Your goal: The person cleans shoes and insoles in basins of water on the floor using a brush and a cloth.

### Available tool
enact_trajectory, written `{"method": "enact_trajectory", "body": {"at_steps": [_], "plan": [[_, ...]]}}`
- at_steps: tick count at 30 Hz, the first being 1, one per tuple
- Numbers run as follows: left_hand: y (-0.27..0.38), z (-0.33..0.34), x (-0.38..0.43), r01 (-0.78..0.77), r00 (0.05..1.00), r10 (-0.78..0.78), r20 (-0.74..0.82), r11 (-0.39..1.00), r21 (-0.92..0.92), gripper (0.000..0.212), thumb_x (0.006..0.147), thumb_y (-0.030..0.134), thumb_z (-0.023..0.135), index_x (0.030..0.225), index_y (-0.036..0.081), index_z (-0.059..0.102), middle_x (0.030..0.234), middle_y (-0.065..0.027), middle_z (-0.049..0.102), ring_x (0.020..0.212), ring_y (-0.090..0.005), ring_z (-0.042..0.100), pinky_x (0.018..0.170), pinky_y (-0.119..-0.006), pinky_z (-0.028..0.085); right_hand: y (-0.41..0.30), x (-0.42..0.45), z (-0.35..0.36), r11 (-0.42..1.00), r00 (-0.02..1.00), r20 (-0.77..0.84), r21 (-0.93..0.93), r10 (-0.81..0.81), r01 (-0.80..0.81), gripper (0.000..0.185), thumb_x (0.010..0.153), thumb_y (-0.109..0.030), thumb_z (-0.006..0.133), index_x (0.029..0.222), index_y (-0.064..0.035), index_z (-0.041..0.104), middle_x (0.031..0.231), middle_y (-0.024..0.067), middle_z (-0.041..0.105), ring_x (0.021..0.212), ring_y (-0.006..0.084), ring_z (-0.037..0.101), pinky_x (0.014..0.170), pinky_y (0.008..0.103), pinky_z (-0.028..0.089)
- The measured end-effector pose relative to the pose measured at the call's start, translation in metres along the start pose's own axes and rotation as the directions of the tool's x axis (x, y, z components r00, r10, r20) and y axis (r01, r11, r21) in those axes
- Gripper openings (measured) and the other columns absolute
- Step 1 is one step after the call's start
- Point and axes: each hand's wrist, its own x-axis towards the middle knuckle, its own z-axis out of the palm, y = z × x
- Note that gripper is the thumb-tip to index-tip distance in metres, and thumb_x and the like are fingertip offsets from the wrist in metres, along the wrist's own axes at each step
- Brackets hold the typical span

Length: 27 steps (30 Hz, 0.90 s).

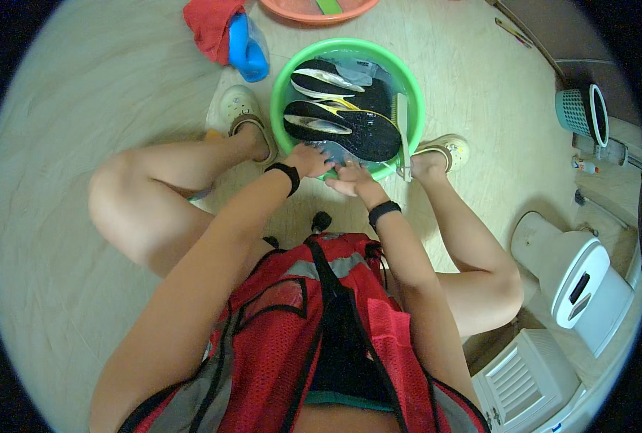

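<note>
A green plastic basin [419, 108] of water stands on the floor between my feet. In it lie a pair of black flip-flops with pale, yellow-edged straps: an upper flip-flop [326, 81] and a lower flip-flop [372, 135]. My left hand [308, 161] reaches over the near rim, fingers spread beside the lower flip-flop. Close on its right, my right hand [353, 177] is at the same rim, its fingertips dipping inside; whether they grip anything is unclear. A pale scrubbing brush [402, 130] leans over the basin's right edge, bristles toward the flip-flops.
An orange basin [321, 19] holding a green object stands beyond. Red cloth [213, 30] and a blue item [248, 51] lie upper left. Along the right are a teal basket [572, 111], a white toilet [575, 270] and a white louvred cabinet [521, 379].
</note>
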Motion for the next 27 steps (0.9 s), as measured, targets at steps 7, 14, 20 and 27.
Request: {"method": "enact_trajectory", "body": {"at_steps": [7,14,20,27], "plan": [[-0.002,-0.009,0.037,0.264,0.964,-0.250,0.088,0.934,-0.241,0.040,0.081,0.034,0.047,0.108,0.008,0.060,0.116,-0.0110,0.057,0.103,-0.0278,0.056,0.086,-0.040,0.043,0.019,0.054,0.011,0.927,0.968,0.121,0.283,0.221,-0.247,0.052,0.082,-0.033,0.041,0.126,-0.0048,0.042,0.120,0.0219,0.051,0.111,0.0344,0.049,0.096,0.0405,0.036],[-0.009,0.007,0.040,0.170,0.982,-0.188,0.010,0.862,-0.478,0.053,0.063,0.039,0.069,0.103,0.004,0.061,0.107,-0.0165,0.060,0.098,-0.0308,0.058,0.082,-0.038,0.047,0.013,0.039,0.018,0.970,0.974,-0.216,0.244,0.072,-0.017,0.053,0.079,-0.018,0.044,0.131,-0.0201,0.034,0.098,0.0224,0.061,0.088,0.0392,0.059,0.078,0.0468,0.046],[-0.020,-0.001,0.007,0.032,0.993,-0.111,-0.031,0.524,-0.851,0.034,0.061,0.023,0.071,0.082,-0.003,0.061,0.081,-0.0155,0.063,0.070,-0.0247,0.059,0.064,-0.035,0.047,0.025,0.023,0.021,0.735,0.934,-0.342,0.607,-0.103,0.303,0.095,0.060,-0.042,0.070,0.133,0.0013,0.027,0.119,0.0270,0.048,0.110,0.0375,0.049,0.094,0.0406,0.039],[0.008,-0.006,-0.041,-0.356,0.926,-0.066,-0.373,0.180,-0.917,0.017,0.062,-0.002,0.065,0.077,0.000,0.057,0.074,-0.0039,0.059,0.068,-0.0140,0.054,0.063,-0.030,0.044,-0.022,-0.036,-0.002,0.949,0.770,-0.639,0.241,-0.004,0.205,0.063,0.059,-0.021,0.078,0.109,-0.0050,0.042,0.095,0.0204,0.057,0.087,0.0380,0.057,0.076,0.0430,0.047]]}}
